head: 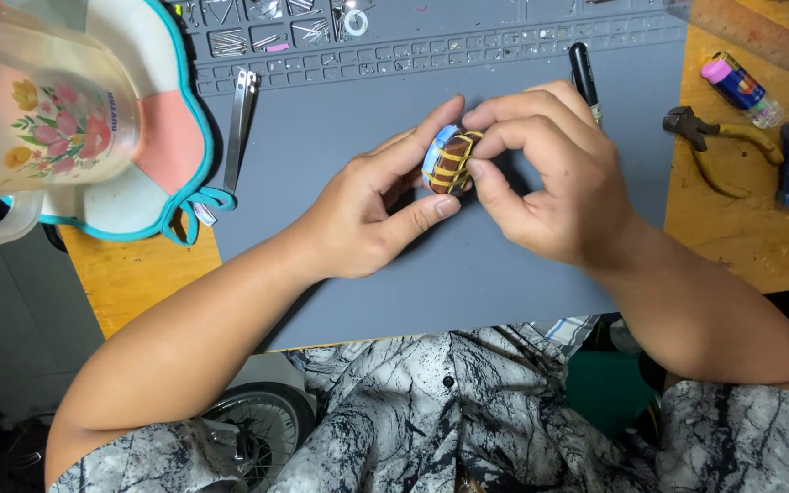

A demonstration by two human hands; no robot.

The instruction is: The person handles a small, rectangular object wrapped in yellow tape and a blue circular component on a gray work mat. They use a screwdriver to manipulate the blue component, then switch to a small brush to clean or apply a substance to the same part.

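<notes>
Head view: both hands meet over the grey mat [340, 274]. Left hand [358, 215] pinches a small round toy [449, 160], blue with brown and yellow stripes, between thumb and forefinger. Right hand [550, 178] closes on its other side, fingers curled tight. A black pen [583, 73] lies just beyond; pliers [714, 146] rest on the wooden table [751, 246].

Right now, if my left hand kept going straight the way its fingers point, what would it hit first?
The left hand points up and right, so it would first push further into the striped toy, then the right hand behind it. Depth is hard to judge.
</notes>
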